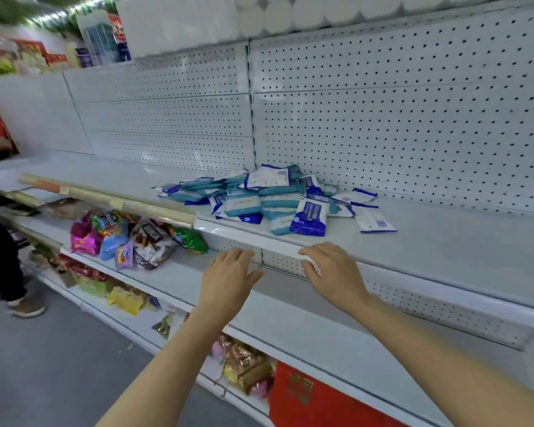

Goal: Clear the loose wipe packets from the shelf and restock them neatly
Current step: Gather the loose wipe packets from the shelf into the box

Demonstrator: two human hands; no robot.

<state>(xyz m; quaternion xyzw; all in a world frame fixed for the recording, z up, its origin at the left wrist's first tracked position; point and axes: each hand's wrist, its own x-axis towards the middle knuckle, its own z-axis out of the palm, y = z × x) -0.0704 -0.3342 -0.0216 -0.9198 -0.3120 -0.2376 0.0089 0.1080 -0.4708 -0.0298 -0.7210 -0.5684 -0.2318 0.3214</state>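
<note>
A loose heap of blue, teal and white wipe packets (269,198) lies on a white shelf (444,241), against the pegboard back. One flat white packet (375,221) sits apart at the heap's right. My left hand (228,275) hovers just below the shelf's front edge, fingers spread, holding nothing. My right hand (333,269) is at the same front edge, palm down, fingertips touching the rail, empty. Both hands are in front of and below the heap.
Colourful snack bags (130,238) lie on the shelf below at the left. Lower shelves hold more packets and a red box (315,399). White rolls (290,13) line the top shelf. A person's legs (0,266) stand in the aisle at the left.
</note>
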